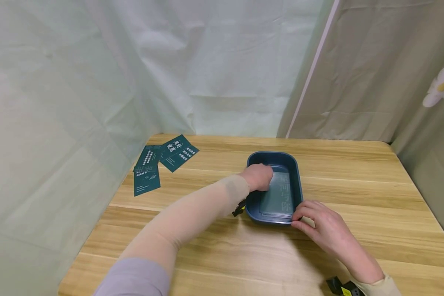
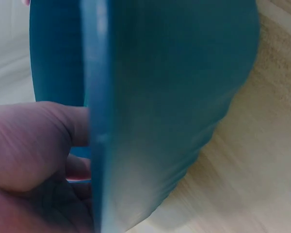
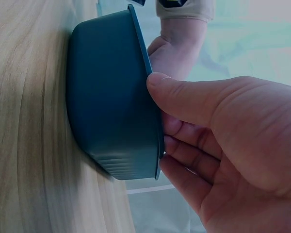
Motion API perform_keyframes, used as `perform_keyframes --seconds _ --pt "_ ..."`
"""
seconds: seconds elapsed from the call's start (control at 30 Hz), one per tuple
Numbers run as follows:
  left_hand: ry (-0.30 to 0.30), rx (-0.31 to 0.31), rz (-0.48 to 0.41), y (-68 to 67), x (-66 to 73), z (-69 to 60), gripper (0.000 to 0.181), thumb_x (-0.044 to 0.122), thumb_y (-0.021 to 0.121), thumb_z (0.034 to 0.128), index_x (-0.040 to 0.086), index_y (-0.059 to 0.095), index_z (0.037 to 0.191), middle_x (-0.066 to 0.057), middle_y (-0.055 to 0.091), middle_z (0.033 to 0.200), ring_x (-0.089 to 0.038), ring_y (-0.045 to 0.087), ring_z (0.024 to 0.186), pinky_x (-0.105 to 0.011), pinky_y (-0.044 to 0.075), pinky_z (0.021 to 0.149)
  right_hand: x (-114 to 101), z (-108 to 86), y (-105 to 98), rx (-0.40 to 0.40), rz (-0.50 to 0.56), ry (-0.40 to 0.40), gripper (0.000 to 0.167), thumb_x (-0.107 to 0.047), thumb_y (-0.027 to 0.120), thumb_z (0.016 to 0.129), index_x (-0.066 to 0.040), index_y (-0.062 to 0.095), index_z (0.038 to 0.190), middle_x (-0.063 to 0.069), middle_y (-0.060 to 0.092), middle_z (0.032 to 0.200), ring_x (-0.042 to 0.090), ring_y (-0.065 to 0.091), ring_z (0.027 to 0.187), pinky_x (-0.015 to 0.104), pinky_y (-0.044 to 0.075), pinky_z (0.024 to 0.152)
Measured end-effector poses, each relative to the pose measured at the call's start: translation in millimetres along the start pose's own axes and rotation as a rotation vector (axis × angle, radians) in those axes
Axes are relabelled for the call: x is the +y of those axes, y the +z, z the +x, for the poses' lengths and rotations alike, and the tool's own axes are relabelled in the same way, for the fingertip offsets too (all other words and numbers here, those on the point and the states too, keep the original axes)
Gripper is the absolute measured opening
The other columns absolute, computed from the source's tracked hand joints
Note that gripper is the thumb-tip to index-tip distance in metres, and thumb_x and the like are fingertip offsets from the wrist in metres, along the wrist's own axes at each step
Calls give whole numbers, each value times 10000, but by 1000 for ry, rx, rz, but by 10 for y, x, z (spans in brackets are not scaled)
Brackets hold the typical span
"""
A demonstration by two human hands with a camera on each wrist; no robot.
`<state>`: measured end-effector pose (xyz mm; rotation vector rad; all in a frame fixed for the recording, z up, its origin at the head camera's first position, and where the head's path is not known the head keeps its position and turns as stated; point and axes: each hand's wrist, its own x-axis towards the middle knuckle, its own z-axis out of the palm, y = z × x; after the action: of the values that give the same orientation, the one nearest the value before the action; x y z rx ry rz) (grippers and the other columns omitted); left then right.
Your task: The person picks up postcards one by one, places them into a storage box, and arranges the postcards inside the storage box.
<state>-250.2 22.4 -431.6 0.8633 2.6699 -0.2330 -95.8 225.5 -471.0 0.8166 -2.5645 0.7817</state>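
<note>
A dark blue plastic box stands on the table with a pile of dark green printed cards flat inside. My left hand reaches over the box's left rim into it. In the left wrist view the thumb passes behind the rim, and most fingertips are hidden, so what they touch does not show. My right hand grips the rim at the near right corner. From the right wrist view, its thumb lies on the rim and the other fingers bend against the edge.
Several loose dark green cards with white writing lie overlapping at the table's back left. The wooden table meets hanging curtains at the back and sides. Small black devices with yellow marks sit at both wrists.
</note>
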Motion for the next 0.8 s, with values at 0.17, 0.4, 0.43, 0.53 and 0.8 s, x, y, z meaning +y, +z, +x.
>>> perform_keyframes --seconds 0.17,0.4,0.43,0.53,0.8 --pt "-34 -63 -81 93 -43 228 446 312 703 1072 115 682 1472 -174 497 1593 -238 567 1208 -345 571 938 -5 -3 -1 -12 0 15 207 -208 956 863 -300 777 912 -224 669 999 66 653 934 354 584 732" --pt "1 -63 -146 208 -97 434 773 520 810 985 190 543 1631 -61 461 1636 -269 509 1357 -389 482 1167 -3 9 5 -8 2 4 253 -171 972 832 -309 776 914 -221 669 999 62 651 929 352 583 731" --pt "16 -59 -144 194 -91 404 801 530 820 977 184 532 1639 -53 473 1634 -265 509 1366 -378 471 1179 -4 10 6 -8 2 4 263 -165 974 827 -313 774 914 -223 669 999 60 651 928 350 582 730" --pt "50 -31 -131 137 -60 277 805 516 840 970 161 541 1627 -47 522 1597 -250 533 1344 -349 463 1177 -5 10 5 -8 3 3 267 -163 973 827 -316 773 915 -225 670 1000 59 653 929 349 582 730" --pt "95 25 -70 78 -2 91 671 447 836 1001 107 624 1539 -102 583 1502 -252 567 1291 -359 479 1158 0 0 0 -14 12 12 164 -260 931 898 -308 775 911 -233 674 1008 65 658 949 350 582 738"
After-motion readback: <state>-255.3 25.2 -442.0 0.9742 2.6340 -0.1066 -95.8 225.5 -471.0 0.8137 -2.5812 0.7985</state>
